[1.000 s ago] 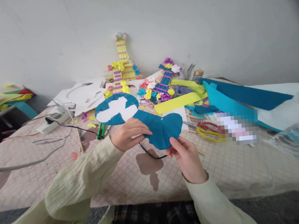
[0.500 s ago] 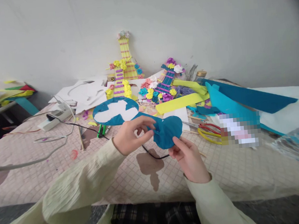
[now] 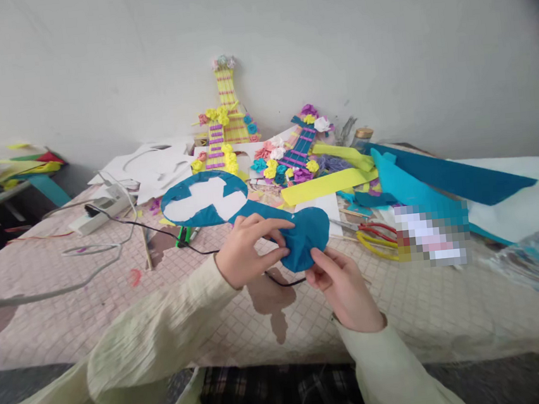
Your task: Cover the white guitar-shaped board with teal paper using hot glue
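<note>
A blue crepe-paper-covered cutout (image 3: 307,239) is held over the table in front of me. Its small rounded end is nearest my hands, and a narrow neck joins it to a larger oval end where white patches show between blue edges. My right hand (image 3: 337,284) pinches the lower edge of the small end, thumb on top and fingers underneath. On its left side, my left hand (image 3: 252,248) has thumb and forefinger spread apart, their tips against the blue paper.
Flower-trimmed yellow paper crafts (image 3: 227,101) and a blue one (image 3: 299,145) stand near the wall. Scissors with red and yellow handles (image 3: 377,236) lie right, beside blue paper sheets (image 3: 461,171). A white power strip (image 3: 101,208) and cables lie left. A black cord (image 3: 157,227) runs under the cutout.
My left thumb and fingers have spread apart and shifted slightly right on the paper. The small end looks flatter, and the large oval end has moved slightly up and left.
</note>
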`<action>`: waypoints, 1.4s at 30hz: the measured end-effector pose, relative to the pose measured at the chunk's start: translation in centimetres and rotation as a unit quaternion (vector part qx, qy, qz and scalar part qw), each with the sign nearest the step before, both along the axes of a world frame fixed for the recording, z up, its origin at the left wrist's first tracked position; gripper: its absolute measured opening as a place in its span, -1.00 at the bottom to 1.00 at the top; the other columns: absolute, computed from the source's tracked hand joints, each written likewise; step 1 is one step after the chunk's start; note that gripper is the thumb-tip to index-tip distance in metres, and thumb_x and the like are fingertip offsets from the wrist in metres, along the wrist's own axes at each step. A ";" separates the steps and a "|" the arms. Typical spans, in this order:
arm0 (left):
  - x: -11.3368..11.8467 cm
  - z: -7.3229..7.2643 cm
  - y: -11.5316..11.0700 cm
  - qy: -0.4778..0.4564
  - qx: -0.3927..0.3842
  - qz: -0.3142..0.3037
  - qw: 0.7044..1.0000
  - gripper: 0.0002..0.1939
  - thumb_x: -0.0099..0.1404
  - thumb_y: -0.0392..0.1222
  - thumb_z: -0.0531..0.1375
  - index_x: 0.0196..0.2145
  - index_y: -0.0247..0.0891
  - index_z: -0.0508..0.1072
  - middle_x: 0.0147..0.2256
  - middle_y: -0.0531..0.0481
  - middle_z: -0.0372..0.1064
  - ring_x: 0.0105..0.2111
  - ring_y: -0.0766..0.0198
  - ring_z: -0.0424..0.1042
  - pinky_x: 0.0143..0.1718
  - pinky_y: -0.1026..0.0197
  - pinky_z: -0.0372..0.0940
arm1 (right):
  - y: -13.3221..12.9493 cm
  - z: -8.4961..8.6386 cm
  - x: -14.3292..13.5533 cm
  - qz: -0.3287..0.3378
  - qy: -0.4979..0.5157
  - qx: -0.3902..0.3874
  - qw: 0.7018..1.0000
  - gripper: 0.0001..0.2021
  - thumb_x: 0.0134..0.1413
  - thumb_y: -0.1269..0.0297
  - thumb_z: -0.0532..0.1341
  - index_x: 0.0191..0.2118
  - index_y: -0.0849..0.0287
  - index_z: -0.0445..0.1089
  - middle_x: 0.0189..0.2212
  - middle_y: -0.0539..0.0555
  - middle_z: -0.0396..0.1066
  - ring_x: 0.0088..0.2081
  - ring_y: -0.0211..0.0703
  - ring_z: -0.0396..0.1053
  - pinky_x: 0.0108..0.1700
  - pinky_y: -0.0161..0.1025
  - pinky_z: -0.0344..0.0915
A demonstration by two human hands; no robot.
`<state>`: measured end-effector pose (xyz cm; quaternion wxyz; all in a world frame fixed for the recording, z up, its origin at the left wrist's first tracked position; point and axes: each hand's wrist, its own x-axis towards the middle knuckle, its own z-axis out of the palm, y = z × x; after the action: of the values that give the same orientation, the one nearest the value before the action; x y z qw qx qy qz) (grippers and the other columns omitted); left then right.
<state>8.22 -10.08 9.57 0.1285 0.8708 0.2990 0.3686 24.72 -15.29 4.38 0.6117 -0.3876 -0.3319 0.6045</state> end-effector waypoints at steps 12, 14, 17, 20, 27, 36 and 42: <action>2.9 -3.3 -1.6 -0.297 -0.169 0.157 0.927 -0.66 -0.01 -0.29 0.21 -0.45 -0.20 0.03 -0.53 0.19 -0.08 -0.58 0.45 0.01 -0.56 0.35 0.02 | 0.0 -0.7 -0.6 -0.078 -0.023 0.064 0.995 -0.82 -0.03 0.21 0.24 -0.49 0.21 0.35 -0.67 -0.05 0.33 -0.61 -0.35 0.22 -0.56 -0.37 0.12; 3.4 -3.8 -1.5 -0.353 -0.269 0.113 0.889 -0.68 0.05 -0.21 0.18 -0.45 -0.20 0.01 -0.54 0.20 -0.03 -0.61 0.48 0.06 -0.59 0.37 0.03 | 0.1 -0.8 -0.6 -0.092 -0.030 0.073 0.993 -0.82 -0.02 0.21 0.24 -0.49 0.21 0.35 -0.66 -0.05 0.33 -0.61 -0.35 0.22 -0.55 -0.36 0.13; 4.1 -4.2 -1.7 -0.418 -0.391 0.046 0.819 -0.72 0.13 -0.09 0.11 -0.46 -0.21 0.02 -0.54 0.17 0.11 -0.61 0.46 0.20 -0.62 0.37 0.09 | 0.1 -0.8 -0.5 -0.102 -0.038 0.077 0.991 -0.82 -0.01 0.21 0.23 -0.48 0.21 0.34 -0.65 -0.05 0.33 -0.60 -0.35 0.22 -0.54 -0.35 0.14; 4.2 -4.4 -2.2 -0.467 -0.438 -0.013 0.768 -0.76 0.13 -0.13 0.12 -0.45 -0.23 0.07 -0.51 0.16 0.17 -0.60 0.46 0.25 -0.60 0.35 0.17 | 0.1 -0.8 -0.3 -0.099 -0.044 0.078 0.991 -0.81 -0.01 0.21 0.23 -0.49 0.21 0.33 -0.65 -0.05 0.32 -0.60 -0.35 0.23 -0.54 -0.36 0.14; 3.8 -4.9 -2.8 -0.479 -0.413 -0.028 0.774 -0.68 0.04 -0.32 0.20 -0.44 -0.22 0.03 -0.43 0.17 0.18 -0.60 0.53 0.25 -0.61 0.40 0.21 | -0.2 -0.8 -0.5 -0.043 -0.084 0.086 0.992 -0.80 0.03 0.18 0.20 -0.46 0.20 0.32 -0.63 -0.05 0.31 -0.59 -0.35 0.24 -0.53 -0.35 0.17; 2.4 -5.2 -3.1 -0.434 -0.412 0.031 0.800 -0.59 -0.04 -0.40 0.18 -0.44 -0.18 -0.06 -0.44 0.24 0.09 -0.68 0.59 0.20 -0.69 0.46 0.09 | 1.3 1.7 3.4 -0.149 -0.543 0.346 0.751 -0.57 0.01 0.31 0.20 0.05 0.02 0.22 0.00 0.15 0.24 -0.01 0.01 0.22 -0.02 0.01 0.18; 1.9 -6.1 -4.1 -0.365 -0.390 0.029 0.845 -0.65 -0.02 -0.46 0.12 -0.42 -0.20 -0.03 -0.48 0.21 0.12 -0.59 0.55 0.20 -0.58 0.43 0.10 | 2.3 4.9 1.7 0.127 -0.689 0.484 0.524 -0.74 0.09 0.39 0.13 -0.10 -0.03 0.35 0.07 0.00 0.24 0.16 0.04 -0.02 0.07 0.10 -0.07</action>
<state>10.07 -14.18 3.45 0.5465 0.5428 0.3747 0.5161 26.43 -12.97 9.25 0.2032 -0.2815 -0.9372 -0.0332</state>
